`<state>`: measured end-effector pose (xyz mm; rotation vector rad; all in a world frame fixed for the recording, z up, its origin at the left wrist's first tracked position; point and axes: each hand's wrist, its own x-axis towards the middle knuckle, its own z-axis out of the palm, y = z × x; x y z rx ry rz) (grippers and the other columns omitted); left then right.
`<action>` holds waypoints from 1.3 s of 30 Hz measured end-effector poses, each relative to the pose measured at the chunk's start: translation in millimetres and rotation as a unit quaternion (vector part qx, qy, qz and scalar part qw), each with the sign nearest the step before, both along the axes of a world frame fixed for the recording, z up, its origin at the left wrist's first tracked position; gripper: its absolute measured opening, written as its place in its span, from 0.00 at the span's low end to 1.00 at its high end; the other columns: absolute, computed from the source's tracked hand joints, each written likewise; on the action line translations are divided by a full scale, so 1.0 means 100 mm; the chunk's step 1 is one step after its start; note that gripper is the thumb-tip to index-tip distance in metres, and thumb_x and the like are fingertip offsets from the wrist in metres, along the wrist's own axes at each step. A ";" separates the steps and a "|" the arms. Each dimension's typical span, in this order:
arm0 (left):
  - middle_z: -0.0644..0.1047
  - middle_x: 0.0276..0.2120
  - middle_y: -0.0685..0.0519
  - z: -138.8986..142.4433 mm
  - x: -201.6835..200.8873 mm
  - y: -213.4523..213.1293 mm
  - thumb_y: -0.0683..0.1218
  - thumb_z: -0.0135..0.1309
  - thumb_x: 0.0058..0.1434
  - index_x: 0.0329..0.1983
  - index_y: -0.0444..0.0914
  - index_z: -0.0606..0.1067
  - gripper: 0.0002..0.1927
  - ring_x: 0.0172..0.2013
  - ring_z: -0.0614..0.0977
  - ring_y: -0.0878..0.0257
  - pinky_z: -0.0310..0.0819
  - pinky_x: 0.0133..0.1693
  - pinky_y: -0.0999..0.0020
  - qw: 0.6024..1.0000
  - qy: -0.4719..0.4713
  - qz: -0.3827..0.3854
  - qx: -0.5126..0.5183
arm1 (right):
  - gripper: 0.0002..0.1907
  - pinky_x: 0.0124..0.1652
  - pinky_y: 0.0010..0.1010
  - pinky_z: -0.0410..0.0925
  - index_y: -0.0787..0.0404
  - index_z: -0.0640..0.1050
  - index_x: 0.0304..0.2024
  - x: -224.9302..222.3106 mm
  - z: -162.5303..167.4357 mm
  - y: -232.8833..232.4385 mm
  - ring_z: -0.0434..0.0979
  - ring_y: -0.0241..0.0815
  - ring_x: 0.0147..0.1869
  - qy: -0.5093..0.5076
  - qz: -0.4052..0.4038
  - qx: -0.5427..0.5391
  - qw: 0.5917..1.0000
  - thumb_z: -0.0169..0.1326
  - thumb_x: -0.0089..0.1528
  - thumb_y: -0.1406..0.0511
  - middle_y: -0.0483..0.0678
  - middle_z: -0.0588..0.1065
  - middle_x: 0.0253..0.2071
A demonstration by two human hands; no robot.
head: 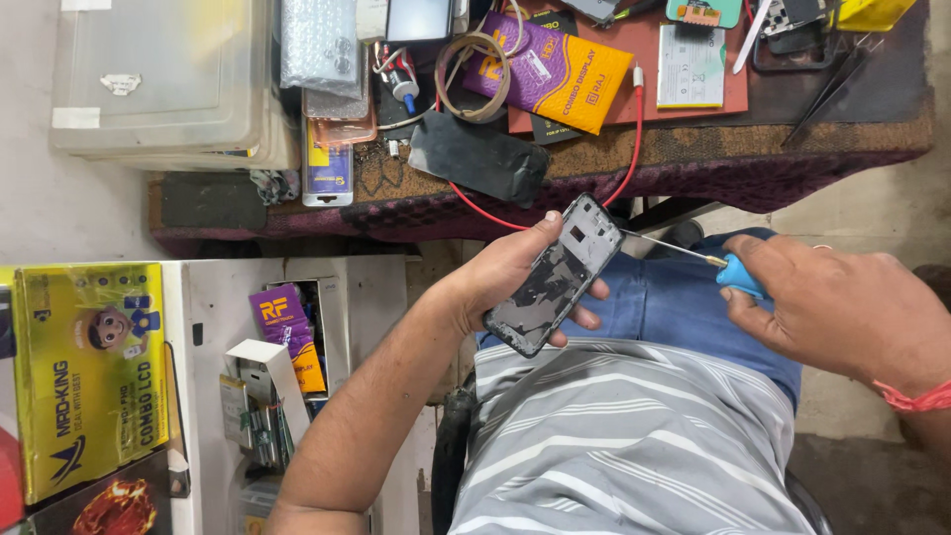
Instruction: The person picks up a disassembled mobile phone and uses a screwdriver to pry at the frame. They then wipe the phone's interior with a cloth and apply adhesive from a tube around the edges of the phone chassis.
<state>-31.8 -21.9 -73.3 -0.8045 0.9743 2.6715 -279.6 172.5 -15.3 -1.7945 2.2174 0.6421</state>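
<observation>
Striped shirt nearest | I see left hand (pixel 500 277) clasping opened phone (pixel 555 274) by its edges; light, fragile | right hand (pixel 832 307) pinching screwdriver (pixel 693 256), tip at phone's top corner

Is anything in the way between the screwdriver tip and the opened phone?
Nothing visible. The right hand holds the blue-handled screwdriver, and its thin shaft runs through open air straight to the top edge of the opened phone, which the left hand grips.

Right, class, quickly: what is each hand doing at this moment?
Left hand: closed around an opened phone body, held over the lap.
Right hand: closed on a blue-handled screwdriver, tip at the phone's edge.
</observation>
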 end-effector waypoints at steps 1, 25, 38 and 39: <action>0.79 0.47 0.37 0.03 -0.02 0.01 0.67 0.28 0.72 0.65 0.35 0.67 0.37 0.40 0.86 0.46 0.85 0.30 0.54 0.999 -0.022 -0.003 -0.038 | 0.26 0.36 0.38 0.77 0.48 0.75 0.58 0.00 0.01 0.00 0.85 0.44 0.41 -0.011 0.005 -0.011 1.000 0.48 0.63 0.45 0.41 0.80 0.41; 0.77 0.56 0.30 -0.03 -0.25 -0.23 0.66 0.29 0.75 0.70 0.30 0.65 0.39 0.50 0.84 0.38 0.86 0.34 0.46 0.987 0.085 -0.120 0.064 | 0.34 0.38 0.37 0.78 0.42 0.73 0.62 -0.45 -0.20 -0.17 0.85 0.43 0.40 -0.091 0.174 0.024 0.980 0.51 0.54 0.46 0.37 0.80 0.45; 0.82 0.43 0.48 -0.29 -0.47 -0.14 0.54 0.55 0.69 0.60 0.32 0.72 0.24 0.40 0.84 0.63 0.83 0.42 0.67 0.993 0.070 0.042 -0.086 | 0.31 0.40 0.38 0.78 0.40 0.75 0.60 -0.40 -0.51 0.10 0.85 0.42 0.42 -0.134 0.070 0.056 0.987 0.53 0.54 0.47 0.36 0.81 0.41; 0.81 0.45 0.49 -0.33 -0.48 -0.03 0.51 0.57 0.67 0.60 0.32 0.72 0.23 0.42 0.83 0.65 0.82 0.45 0.68 0.992 0.084 0.047 -0.087 | 0.31 0.38 0.38 0.78 0.40 0.75 0.60 -0.46 -0.55 0.24 0.85 0.42 0.41 -0.150 0.061 0.056 0.985 0.53 0.54 0.47 0.35 0.81 0.41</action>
